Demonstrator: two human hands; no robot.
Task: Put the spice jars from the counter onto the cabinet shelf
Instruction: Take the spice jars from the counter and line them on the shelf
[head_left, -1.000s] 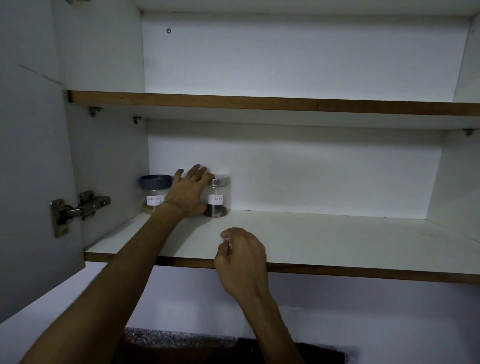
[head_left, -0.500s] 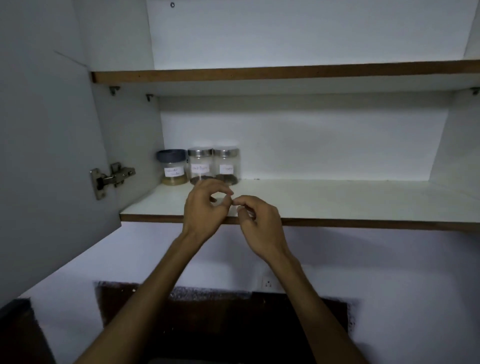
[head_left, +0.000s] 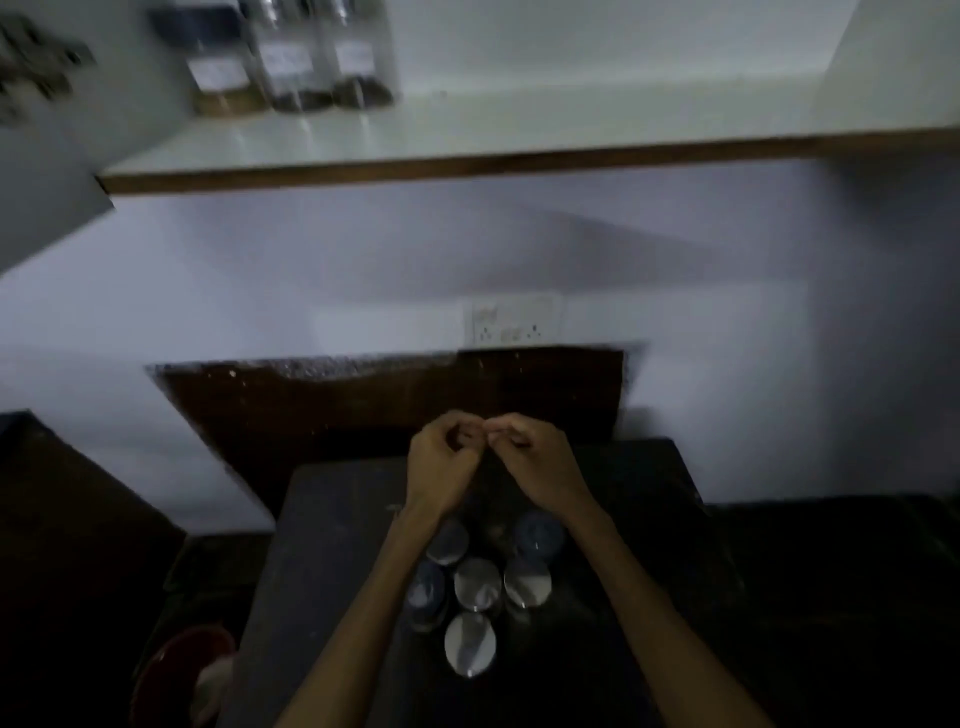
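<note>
Six spice jars (head_left: 477, 583) stand clustered on the dark desk (head_left: 332, 545), near edge, seen from above by their lids: four shiny metal, two darker blue-grey. They sit touching or just beside one another, between the two forearms. Three more jars (head_left: 291, 62) already stand in a row at the far left of the cabinet shelf (head_left: 519, 161), blurred.

Left hand (head_left: 441, 462) and right hand (head_left: 535, 462) hover above the far side of the cluster, fingertips meeting. Fingers of both curl inward; nothing visible is held, though the light is too dim to be sure.

Handling, as judged: small, rigid, clear-walled jars, probably glass, so breakable if dropped from shelf height; light to moderate weight. Smooth walls and polished lids may be slippery. Best hold is round the body just under the lid, not by the lid alone, which could be loose. The tight packing leaves little room for fingers; an outer jar looks easiest.

A wall socket (head_left: 511, 322) sits on the white wall beyond; a red bucket (head_left: 176, 670) stands low left.
</note>
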